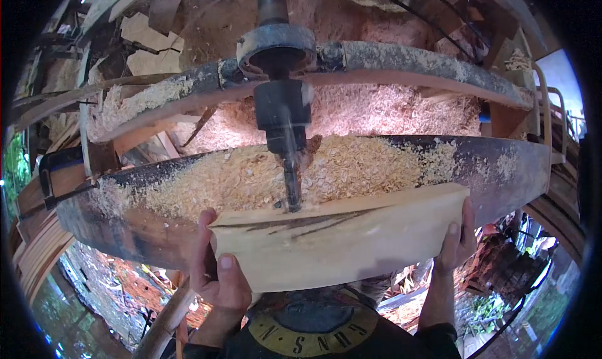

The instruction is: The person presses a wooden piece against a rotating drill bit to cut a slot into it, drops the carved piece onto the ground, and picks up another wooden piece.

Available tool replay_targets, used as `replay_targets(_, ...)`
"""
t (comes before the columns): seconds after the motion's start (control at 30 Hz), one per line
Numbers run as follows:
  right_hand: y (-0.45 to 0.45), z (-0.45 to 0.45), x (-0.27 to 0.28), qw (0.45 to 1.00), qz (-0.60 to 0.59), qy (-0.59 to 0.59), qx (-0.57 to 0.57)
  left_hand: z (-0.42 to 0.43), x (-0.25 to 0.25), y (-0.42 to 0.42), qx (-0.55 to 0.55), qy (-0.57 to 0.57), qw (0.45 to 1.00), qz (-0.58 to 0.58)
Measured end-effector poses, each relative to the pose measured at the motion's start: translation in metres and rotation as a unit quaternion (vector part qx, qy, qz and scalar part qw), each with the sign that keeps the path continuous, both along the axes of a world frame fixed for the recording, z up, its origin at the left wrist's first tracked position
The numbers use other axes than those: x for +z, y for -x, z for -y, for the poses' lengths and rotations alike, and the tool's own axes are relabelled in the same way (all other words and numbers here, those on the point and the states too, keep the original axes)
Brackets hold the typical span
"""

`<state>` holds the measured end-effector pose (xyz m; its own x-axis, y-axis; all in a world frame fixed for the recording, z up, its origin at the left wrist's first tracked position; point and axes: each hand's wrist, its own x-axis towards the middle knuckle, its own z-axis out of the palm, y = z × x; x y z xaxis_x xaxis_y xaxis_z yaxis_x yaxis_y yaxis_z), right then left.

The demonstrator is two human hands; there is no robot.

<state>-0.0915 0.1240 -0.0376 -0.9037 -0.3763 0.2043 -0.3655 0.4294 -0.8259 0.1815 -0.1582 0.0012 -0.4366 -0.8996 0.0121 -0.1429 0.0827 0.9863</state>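
A pale wooden block [338, 246] with a dark streak along its upper edge lies across the front of a wooden work board [508, 171]. My left hand [221, 277] grips its left end, with the thumb on the near face and fingers behind the edge. At the right end my right hand [456, 237] holds the block the same way, thumb in front. Between the hands, a drill bit [291, 186] in a dark chuck [282, 108] comes down at the block's far edge. The chuck looks smeared, and whether the tip touches the wood I cannot tell.
Wood shavings [357, 164] are heaped on the board behind the block. A long dusty beam [414, 64] runs across beyond the chuck, under a metal collar [276, 48]. Planks [44, 258] are stacked at the left, and a pole [166, 321] leans near my left forearm.
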Motion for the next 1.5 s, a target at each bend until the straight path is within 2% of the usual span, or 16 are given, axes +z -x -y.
replay_targets(0.1, 0.003, 0.002, -0.004, 0.999, 0.009, 0.032, 0.005, 0.006, 0.001, 0.007, -0.005, -0.002, 1.0, -0.012)
replay_targets(0.3, 0.004, 0.005, -0.001, 1.0, 0.012, 0.02, 0.005, 0.013, -0.002, 0.01, -0.013, 0.015, 0.999, -0.03)
replay_targets(0.5, 0.001, 0.008, 0.001, 0.999, 0.021, 0.034, -0.008, 0.01, 0.004, 0.011, -0.017, -0.021, 0.999, -0.035)
replay_targets(0.6, -0.004, 0.005, 0.009, 0.999, 0.024, -0.021, -0.022, 0.006, 0.011, 0.004, -0.037, 0.012, 0.999, 0.036)
replay_targets(0.9, -0.012, -0.024, 0.0, 1.0, 0.009, 0.012, -0.006, -0.031, -0.002, -0.021, 0.007, -0.042, 0.998, -0.049)
replay_targets(1.0, -0.019, -0.036, -0.002, 0.995, 0.073, 0.053, -0.029, -0.039, -0.009, -0.026, -0.006, -0.04, 0.996, -0.085)
replay_targets(1.1, -0.015, -0.045, -0.006, 0.999, 0.038, 0.018, -0.011, -0.035, -0.008, -0.023, -0.026, -0.014, 0.997, -0.077)
replay_targets(1.4, -0.015, -0.04, -0.003, 0.998, 0.039, 0.031, -0.027, -0.03, -0.007, -0.017, -0.029, 0.0, 0.998, -0.049)
replay_targets(1.5, -0.017, -0.041, 0.0, 0.996, 0.074, 0.023, -0.039, -0.029, -0.011, -0.017, -0.029, -0.004, 0.997, -0.072)
